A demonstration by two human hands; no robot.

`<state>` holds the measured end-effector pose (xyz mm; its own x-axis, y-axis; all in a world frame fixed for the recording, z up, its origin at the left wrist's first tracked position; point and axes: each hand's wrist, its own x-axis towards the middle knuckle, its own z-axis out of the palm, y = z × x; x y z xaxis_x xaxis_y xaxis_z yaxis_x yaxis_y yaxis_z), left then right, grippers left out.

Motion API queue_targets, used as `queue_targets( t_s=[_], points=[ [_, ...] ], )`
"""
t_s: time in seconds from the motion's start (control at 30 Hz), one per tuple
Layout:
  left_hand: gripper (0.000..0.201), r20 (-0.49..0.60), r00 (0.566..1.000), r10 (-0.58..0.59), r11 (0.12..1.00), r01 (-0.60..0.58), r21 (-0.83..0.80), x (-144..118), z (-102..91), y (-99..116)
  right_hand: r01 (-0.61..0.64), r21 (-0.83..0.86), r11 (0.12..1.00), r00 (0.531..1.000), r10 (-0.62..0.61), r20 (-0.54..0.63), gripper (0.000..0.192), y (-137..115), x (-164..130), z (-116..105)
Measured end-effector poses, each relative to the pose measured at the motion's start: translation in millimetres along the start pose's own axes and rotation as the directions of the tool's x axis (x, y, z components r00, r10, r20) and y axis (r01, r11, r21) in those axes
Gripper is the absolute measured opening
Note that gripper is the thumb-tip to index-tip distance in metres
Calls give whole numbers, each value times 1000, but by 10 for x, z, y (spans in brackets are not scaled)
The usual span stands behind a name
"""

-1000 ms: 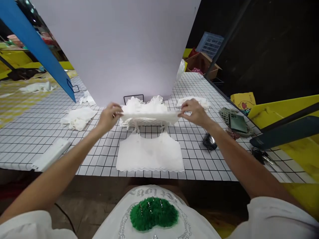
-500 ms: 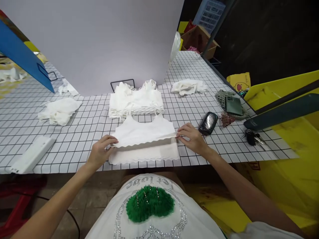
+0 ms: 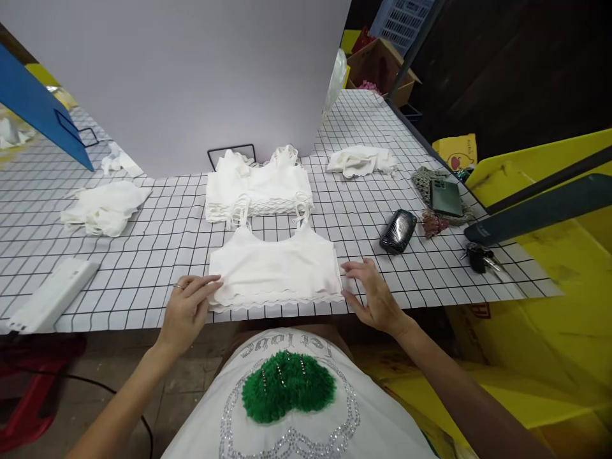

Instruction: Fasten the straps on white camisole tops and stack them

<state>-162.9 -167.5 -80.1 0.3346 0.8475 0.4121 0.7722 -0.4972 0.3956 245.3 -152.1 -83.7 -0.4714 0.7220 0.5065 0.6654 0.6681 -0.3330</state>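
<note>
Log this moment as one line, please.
left hand: touching white top, left edge | right hand: open, at its right edge | garment stack: beyond white top

Here we go, and we count two hands on the job: one left hand (image 3: 184, 312), one right hand (image 3: 373, 294), with one ring (image 3: 178, 286) between them! Up front we get two wavy hems (image 3: 277, 298) showing on the white tops (image 3: 275, 264), and behind those, one stack (image 3: 258, 191), its layers too tight for us to number. Around it we spot three crumpled white bundles (image 3: 108, 207). Now the singles come thick and fast: we see one green phone (image 3: 445, 197), one shiny black item (image 3: 398, 232), one bunch of keys (image 3: 482, 260), one yellow packet (image 3: 456, 153), one long white bar (image 3: 55, 294), one cardboard box (image 3: 375, 67), one blue crate (image 3: 401, 24)! And we make it two black wire frames (image 3: 232, 147).
</note>
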Motion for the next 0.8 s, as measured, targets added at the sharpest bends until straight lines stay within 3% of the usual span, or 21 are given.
queue_targets(
  t_s=[0.07, 0.13, 0.23, 0.33, 0.4, 0.5, 0.53, 0.63, 0.73, 0.8],
  points=[
    [45, 17, 1000, 8, 1000, -8, 2, 72, 64, 98, 58, -51, 997, 997, -55, 53, 56, -78, 27, 49],
    [52, 107, 994, 20, 999, -23, 31, 103, 173, 186, 110, -116, 987, 972, -82, 220, 71, -150, 31, 119],
    [59, 218, 976, -22, 992, -6, 127, 52, 328, 232, 94, -201, 975, 918, -7, 397, 81, -202, -34, 178],
    [50, 204, 977, -56, 995, 39, 89, 40, 367, 156, 23, -209, 978, 917, 63, 393, 80, -170, -51, 130],
    [39, 86, 992, -94, 995, 95, -6, 164, 338, 54, 10, -166, 986, 945, 45, 324, 74, -125, 62, 83],
    [27, -112, 967, -230, 967, 213, -142, 569, 284, -146, 12, -74, 997, 990, -2, 143, 59, -55, 458, 91],
    [24, -122, 950, -287, 946, 261, -191, 736, 277, -219, 18, -37, 999, 996, -15, 85, 54, -31, 638, 129],
    [20, -19, 891, -453, 834, 416, -363, 1213, 318, -425, 47, 65, 997, 999, -46, -15, 36, 52, 1259, 358],
    [16, 23, 859, -511, 781, 475, -406, 1567, 425, -572, 20, 98, 995, 1000, -22, 17, 25, 143, 1916, 721],
    [14, 0, 845, -534, 777, 491, -393, 1732, 482, -617, -23, 10, 1000, 990, 21, 140, 24, 164, 2314, 974]
  ],
)
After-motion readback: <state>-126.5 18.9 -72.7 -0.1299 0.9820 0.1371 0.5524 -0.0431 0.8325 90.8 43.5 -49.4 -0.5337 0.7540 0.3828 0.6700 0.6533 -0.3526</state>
